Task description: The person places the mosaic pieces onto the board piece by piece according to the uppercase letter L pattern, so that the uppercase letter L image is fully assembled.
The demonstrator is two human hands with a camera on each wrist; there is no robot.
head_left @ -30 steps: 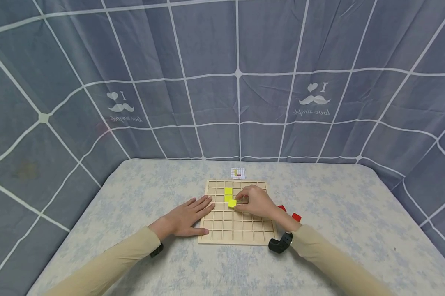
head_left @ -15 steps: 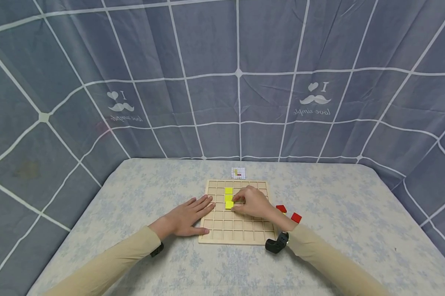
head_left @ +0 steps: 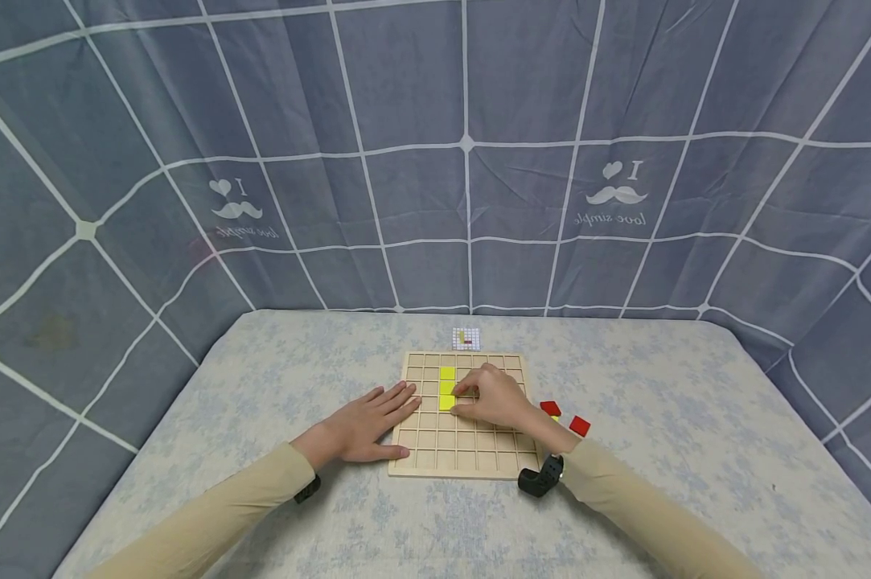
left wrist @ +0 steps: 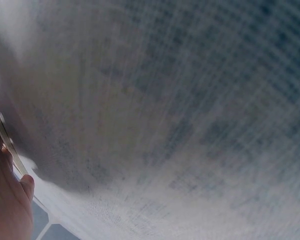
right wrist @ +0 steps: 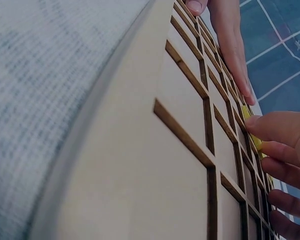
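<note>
A wooden grid board lies on the table. Three yellow square tiles stand in one column of its cells; the nearest yellow square tile is level with the others. My right hand pinches that tile's right side between thumb and forefinger. Close up in the right wrist view, the thumb touches the yellow tile. My left hand rests flat with spread fingers on the board's left edge. Only part of the left hand shows in the left wrist view.
Beyond the board lies a small card printed with a coloured grid pattern. Right of the board are a red tile, partly covering something yellow, and another red tile. A grey-blue curtain hangs behind the table.
My right hand has shifted slightly left and toward me, bringing the third yellow tile from a skewed position into line with the other two. The left hand has stayed put.
</note>
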